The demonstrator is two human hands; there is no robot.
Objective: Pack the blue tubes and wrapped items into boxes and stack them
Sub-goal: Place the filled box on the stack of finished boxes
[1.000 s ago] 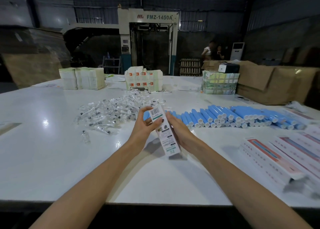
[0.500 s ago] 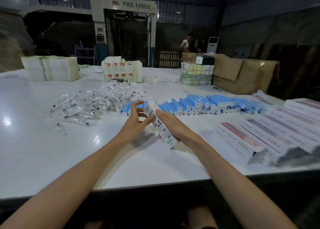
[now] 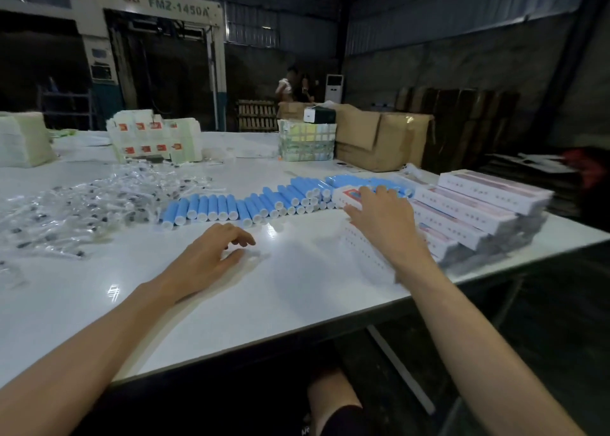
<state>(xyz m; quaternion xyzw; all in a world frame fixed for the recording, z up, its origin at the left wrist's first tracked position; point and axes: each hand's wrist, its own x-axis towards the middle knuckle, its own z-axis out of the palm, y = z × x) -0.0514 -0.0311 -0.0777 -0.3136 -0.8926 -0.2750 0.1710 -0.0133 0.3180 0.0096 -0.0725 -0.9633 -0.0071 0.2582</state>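
Left hand [image 3: 211, 254] is laid loose on the table [image 3: 297, 290], nothing held. A box [image 3: 345, 195] by the blue tubes [image 3: 231, 206] is touched by the right hand [image 3: 379, 219]; grip cannot be told. Stacked boxes [image 3: 478, 204] are kept near the right edge.

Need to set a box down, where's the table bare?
Bare table lies between the left hand and the right hand, which grips a box, from the blue tubes down to the near edge. Crowded: wrapped items left, stacked boxes right.
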